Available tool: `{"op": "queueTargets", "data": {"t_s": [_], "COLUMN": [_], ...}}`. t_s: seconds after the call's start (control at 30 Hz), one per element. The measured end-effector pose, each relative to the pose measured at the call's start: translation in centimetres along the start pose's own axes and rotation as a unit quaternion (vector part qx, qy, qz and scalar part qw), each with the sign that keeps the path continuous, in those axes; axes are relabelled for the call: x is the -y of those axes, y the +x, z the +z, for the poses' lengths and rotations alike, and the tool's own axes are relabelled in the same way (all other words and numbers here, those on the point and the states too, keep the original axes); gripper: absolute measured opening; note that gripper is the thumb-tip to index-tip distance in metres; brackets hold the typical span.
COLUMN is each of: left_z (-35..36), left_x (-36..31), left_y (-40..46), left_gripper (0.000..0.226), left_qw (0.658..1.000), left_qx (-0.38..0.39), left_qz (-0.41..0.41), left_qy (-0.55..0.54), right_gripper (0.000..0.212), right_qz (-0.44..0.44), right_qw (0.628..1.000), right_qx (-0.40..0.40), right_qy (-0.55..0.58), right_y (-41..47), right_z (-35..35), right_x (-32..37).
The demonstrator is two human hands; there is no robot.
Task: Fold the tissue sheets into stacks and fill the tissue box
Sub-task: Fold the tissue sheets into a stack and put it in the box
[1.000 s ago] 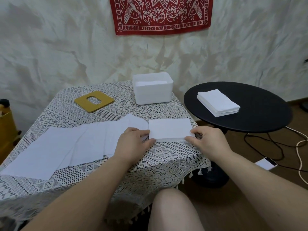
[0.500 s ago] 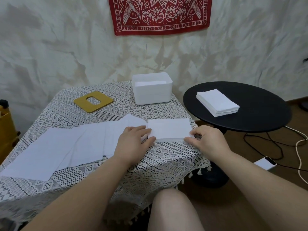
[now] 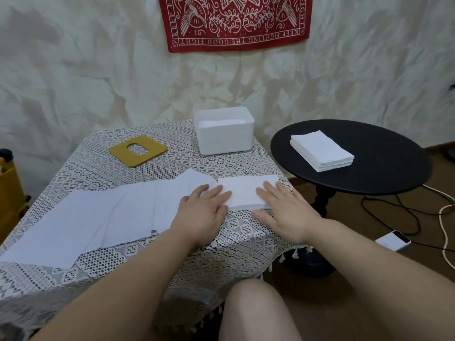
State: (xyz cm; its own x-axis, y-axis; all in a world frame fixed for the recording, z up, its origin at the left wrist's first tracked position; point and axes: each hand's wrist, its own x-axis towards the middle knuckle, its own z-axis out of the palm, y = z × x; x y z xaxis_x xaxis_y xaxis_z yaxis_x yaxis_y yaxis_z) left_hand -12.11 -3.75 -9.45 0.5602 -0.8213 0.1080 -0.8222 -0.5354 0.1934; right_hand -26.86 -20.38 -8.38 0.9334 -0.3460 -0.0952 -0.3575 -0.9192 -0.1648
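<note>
A folded stack of white tissue (image 3: 246,191) lies near the right front of the lace-covered table (image 3: 221,239). My left hand (image 3: 203,210) lies flat with straight fingers on the stack's left edge. My right hand (image 3: 285,212) presses flat on its right part. A chain of unfolded tissue sheets (image 3: 98,217) spreads to the left. The white tissue box (image 3: 224,131) stands open at the back, tissues inside. Its yellow lid (image 3: 138,150) with an oval slot lies to the left.
A black round side table (image 3: 384,158) at the right holds another stack of white tissues (image 3: 321,151). On the floor lie cables (image 3: 394,207) and a white phone-like device (image 3: 392,239). My knee (image 3: 256,311) is at the bottom. A yellow object (image 3: 8,185) stands at the left.
Both hands moved from pinching the stack's side edges to lying flat on top of it, fingers straightened, the right hand shifting left onto the stack.
</note>
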Motion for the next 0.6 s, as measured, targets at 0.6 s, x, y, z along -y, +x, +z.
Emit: {"op": "queueTargets", "data": {"t_s": [0.6], "left_z": [-2.1], "left_x": [0.2], "left_y": [0.0], "left_gripper": [0.061], "left_qw": [0.999], "left_qx": [-0.013], "left_qz": [-0.01], "left_qy": [0.05], "right_gripper": [0.074], "right_qz": [0.005], "right_qw": [1.0], "right_qx": [-0.021], "right_qy": [-0.019], "right_y": [0.1], "right_z": [-1.0], "right_x": [1.0]}}
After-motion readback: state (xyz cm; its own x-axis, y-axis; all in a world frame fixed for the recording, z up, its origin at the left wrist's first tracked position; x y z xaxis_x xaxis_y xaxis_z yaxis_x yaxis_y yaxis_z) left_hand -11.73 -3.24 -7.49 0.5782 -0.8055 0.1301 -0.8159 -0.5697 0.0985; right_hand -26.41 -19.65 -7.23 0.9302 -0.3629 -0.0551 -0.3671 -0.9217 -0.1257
